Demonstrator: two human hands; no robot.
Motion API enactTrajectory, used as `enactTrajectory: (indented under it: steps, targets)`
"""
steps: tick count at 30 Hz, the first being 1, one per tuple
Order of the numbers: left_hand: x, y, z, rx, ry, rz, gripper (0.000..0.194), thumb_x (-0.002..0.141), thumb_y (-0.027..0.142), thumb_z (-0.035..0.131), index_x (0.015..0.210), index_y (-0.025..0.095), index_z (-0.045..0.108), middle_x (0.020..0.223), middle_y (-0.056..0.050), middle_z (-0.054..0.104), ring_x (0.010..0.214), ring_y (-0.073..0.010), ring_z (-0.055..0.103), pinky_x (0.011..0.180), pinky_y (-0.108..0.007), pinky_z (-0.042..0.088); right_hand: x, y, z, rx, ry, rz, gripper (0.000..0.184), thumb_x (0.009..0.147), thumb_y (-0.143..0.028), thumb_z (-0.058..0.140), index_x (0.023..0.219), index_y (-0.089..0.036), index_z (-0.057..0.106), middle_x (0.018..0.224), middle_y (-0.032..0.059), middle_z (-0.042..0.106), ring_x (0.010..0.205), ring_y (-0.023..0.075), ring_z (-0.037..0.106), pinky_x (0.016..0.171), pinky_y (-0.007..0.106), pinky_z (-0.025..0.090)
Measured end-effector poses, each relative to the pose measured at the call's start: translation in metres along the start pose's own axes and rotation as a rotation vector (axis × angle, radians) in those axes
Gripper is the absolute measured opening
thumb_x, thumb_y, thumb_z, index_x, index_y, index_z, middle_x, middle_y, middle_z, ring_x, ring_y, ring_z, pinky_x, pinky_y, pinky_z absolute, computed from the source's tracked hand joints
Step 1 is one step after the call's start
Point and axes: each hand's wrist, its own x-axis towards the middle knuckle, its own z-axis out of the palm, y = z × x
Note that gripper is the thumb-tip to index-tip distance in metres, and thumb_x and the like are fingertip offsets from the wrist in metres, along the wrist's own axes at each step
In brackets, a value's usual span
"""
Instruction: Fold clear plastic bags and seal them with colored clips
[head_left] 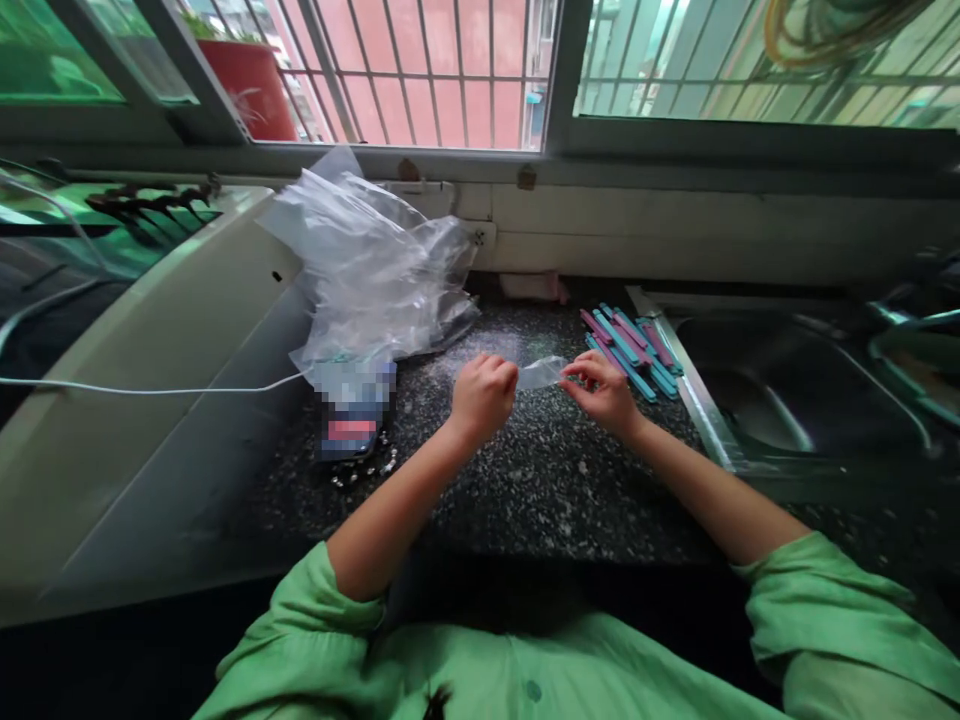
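Over the speckled dark countertop (525, 490), a small clear plastic bag (541, 372) stretches between my two hands. My left hand (482, 395) is closed on its left end, fingers curled with the back of the hand up. At the other end, my right hand (602, 392) pinches the film between thumb and fingertips. Just beyond my right hand lies a loose pile of flat pink and teal strips (634, 345). To the left is a large heap of clear plastic bags (382, 270).
A phone-like object (349, 430), partly pixelated, lies left with small shiny bits (386, 460) beside it. A white cable (172, 385) runs toward it. At right is a metal sink (802, 385); a pale basin-like wall (150, 330) stands left. Barred windows (420, 75) line the back.
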Motion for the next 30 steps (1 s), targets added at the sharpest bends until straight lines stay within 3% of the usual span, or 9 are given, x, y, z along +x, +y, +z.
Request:
enactTrajectory:
  steps: [7, 11, 18, 30]
  targets:
    - [-0.019, 0.001, 0.021, 0.123, 0.027, 0.106, 0.023, 0.086, 0.020, 0.044, 0.073, 0.019, 0.063, 0.079, -0.007, 0.066, 0.079, -0.0214, 0.055, 0.069, -0.033, 0.038, -0.023, -0.005, 0.010, -0.085, 0.028, -0.019, 0.011, 0.078, -0.031, 0.061, 0.080, -0.021, 0.065, 0.075, 0.0016, 0.052, 0.070, 0.0145, 0.052, 0.060, 0.028, 0.045]
    - [-0.023, -0.001, 0.022, 0.125, 0.014, 0.154, 0.023, 0.086, 0.020, 0.044, 0.074, 0.019, 0.063, 0.077, -0.007, 0.064, 0.077, -0.0210, 0.053, 0.068, -0.033, 0.039, -0.024, -0.009, 0.017, -0.140, 0.054, -0.051, 0.011, 0.079, -0.030, 0.060, 0.075, -0.021, 0.064, 0.073, 0.0021, 0.053, 0.073, 0.0161, 0.054, 0.068, 0.031, 0.047]
    - [-0.025, -0.001, 0.023, 0.083, -0.041, 0.189, 0.025, 0.087, 0.020, 0.043, 0.073, 0.020, 0.064, 0.077, -0.007, 0.062, 0.077, -0.0197, 0.052, 0.067, -0.032, 0.039, -0.029, -0.006, 0.018, -0.216, 0.075, -0.089, 0.014, 0.081, -0.027, 0.054, 0.070, -0.021, 0.060, 0.071, 0.0027, 0.054, 0.073, 0.0174, 0.054, 0.069, 0.032, 0.046]
    - [-0.024, -0.007, 0.023, 0.092, -0.017, 0.161, 0.026, 0.087, 0.020, 0.044, 0.071, 0.020, 0.064, 0.077, -0.006, 0.063, 0.076, -0.0195, 0.051, 0.067, -0.030, 0.038, -0.032, -0.002, 0.014, -0.214, 0.106, -0.146, 0.010, 0.082, -0.024, 0.050, 0.074, -0.021, 0.056, 0.077, 0.0045, 0.053, 0.080, 0.0192, 0.054, 0.072, 0.036, 0.047]
